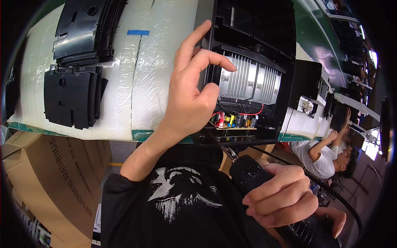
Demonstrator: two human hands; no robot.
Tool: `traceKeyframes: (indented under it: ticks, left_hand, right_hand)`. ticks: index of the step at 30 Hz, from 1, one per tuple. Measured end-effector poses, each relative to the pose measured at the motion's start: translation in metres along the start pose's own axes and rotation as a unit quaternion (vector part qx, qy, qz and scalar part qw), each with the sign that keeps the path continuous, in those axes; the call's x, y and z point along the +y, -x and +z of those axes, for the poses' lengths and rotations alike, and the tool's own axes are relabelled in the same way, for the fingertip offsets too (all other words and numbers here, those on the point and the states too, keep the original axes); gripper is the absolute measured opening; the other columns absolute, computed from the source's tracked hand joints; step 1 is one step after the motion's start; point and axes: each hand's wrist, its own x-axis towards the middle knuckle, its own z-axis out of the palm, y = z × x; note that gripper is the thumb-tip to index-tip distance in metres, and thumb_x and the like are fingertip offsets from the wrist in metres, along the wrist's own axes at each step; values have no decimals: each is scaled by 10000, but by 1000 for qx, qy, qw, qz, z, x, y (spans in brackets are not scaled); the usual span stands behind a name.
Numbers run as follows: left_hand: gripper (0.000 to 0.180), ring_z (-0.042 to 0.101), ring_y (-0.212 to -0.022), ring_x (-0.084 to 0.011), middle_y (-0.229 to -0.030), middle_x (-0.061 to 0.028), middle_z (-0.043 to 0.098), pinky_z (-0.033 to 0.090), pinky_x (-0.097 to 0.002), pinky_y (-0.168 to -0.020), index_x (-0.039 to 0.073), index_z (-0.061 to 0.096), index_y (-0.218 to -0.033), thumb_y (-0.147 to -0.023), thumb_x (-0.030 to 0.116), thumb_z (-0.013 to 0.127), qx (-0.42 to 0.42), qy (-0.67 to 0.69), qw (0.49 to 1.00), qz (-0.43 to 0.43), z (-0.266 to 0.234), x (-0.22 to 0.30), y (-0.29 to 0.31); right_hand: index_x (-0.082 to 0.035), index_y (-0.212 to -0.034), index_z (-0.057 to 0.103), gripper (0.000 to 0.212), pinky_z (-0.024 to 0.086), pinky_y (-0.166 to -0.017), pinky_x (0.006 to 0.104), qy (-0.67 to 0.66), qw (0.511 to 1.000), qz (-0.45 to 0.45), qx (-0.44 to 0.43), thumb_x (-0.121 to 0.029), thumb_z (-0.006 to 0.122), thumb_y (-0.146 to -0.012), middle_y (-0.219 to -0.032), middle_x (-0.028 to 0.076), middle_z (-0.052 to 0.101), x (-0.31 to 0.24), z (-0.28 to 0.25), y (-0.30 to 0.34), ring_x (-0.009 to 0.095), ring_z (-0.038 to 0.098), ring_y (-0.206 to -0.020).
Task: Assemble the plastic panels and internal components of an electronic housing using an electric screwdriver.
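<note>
A black housing (285, 62) lies on the bench, with a silver finned heat sink (248, 82) inside it. Below the fins, nearer to me, sits a circuit board (233, 120) with yellow parts and red and black wires. My left hand (190, 89) is over the housing's left edge, fingers apart and nothing in them. Its index fingertip is at the rim; another fingertip overlaps the fins, and contact is unclear. My right hand (285, 196) is wrapped round a black electric screwdriver (248, 171), whose bit points up-left toward the housing's near edge.
Black plastic panels (68, 97) lie stacked on the wrapped white bench top (120, 99) at left. A cardboard box (53, 177) stands below its near edge. A black cable (339, 198) curves past my right hand. Another person (318, 157) works at the right.
</note>
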Motion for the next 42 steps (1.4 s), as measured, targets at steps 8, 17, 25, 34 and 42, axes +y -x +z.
traceKeyframes:
  ticks: [8, 17, 25, 34, 42]
  left_hand:
    - [284, 292, -1293, -323, -1373, -208, 321, 194, -393, -1058, 28, 568, -779, -567, -64, 404, 30, 63, 998, 9, 7, -7, 3]
    - [313, 280, -1305, -290, -1368, -249, 319, 178, -360, -1052, 29, 502, -801, -568, -145, 387, 55, 159, 986, -8, 9, -7, 8]
    - [320, 394, -1198, -307, -1328, -212, 403, 236, -386, -1020, 54, 500, -830, -574, -120, 419, 100, 164, 981, -3, 9, -8, 7]
    - [354, 304, -1293, -305, -1358, -227, 357, 174, -350, -1056, 41, 442, -856, -555, -141, 397, 77, 169, 982, -22, 10, -1, 1]
    - [326, 300, -1296, -307, -1352, -256, 356, 165, -368, -1062, 75, 306, -783, -543, -106, 432, 57, 179, 982, -25, -2, 5, 19]
  right_hand:
    - [-48, -631, 566, 77, 173, -348, 214, 24, 999, 0, -35, -21, 605, -692, -543, 78, 583, 4, 2, -3, 185, 605, -493]
    - [6, -665, 571, 140, 403, -367, 227, -40, 994, -82, -55, -74, 543, -777, -537, 122, 564, 25, 10, -4, 219, 547, -436]
    - [28, -788, 538, 204, 536, -572, 282, -101, 979, -30, -175, 111, 611, -617, -739, 148, 588, 27, -5, -15, 236, 594, -579]
    - [-84, -1092, 381, 507, 471, -567, 411, -151, 983, 30, -99, -505, 442, -817, -762, 180, 561, 19, 6, -34, 312, 554, -607]
    - [-8, -1190, 320, 721, 415, -531, 257, -51, 960, -275, 25, -587, 507, -802, -734, 16, 449, -58, -63, -15, 108, 433, -458]
